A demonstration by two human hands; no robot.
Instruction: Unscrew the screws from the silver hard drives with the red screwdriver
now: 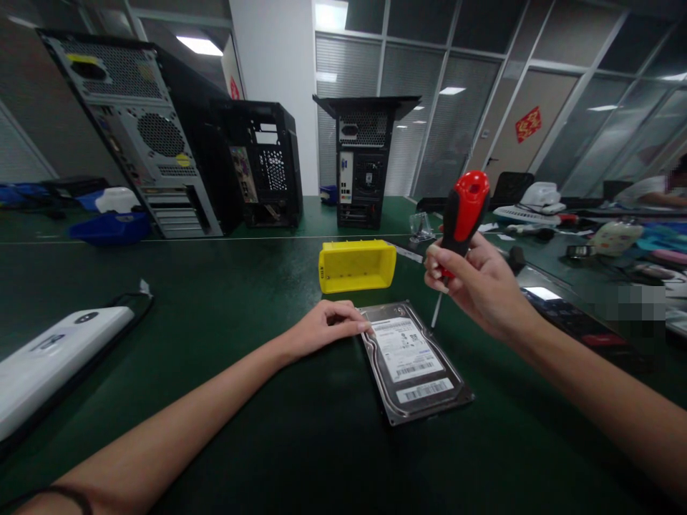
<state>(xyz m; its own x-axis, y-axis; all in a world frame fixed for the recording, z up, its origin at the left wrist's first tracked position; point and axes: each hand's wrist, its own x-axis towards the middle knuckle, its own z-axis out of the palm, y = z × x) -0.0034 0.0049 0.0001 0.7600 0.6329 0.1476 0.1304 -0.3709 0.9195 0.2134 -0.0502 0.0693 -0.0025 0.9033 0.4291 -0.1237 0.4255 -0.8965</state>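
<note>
A hard drive (411, 357) lies flat on the green table, its white label facing up. My left hand (330, 327) is at the drive's upper left edge, fingers curled and thumb on the rim, holding it. In my right hand (472, 275) is a screwdriver (468, 214) with a red and black handle, closed in the fingers. Its shaft points down, the tip near the drive's right edge; whether it touches a screw is too small to tell. Just beyond the drive sits a yellow bin (358, 268) tipped with its opening toward me.
Three black computer cases stand at the back: a large one (161, 136), a smaller one (268, 164) and one with a raised top (362, 157). A white power strip (64, 357) lies at left. Tools and a white cap (537, 197) crowd the right, with another person beyond.
</note>
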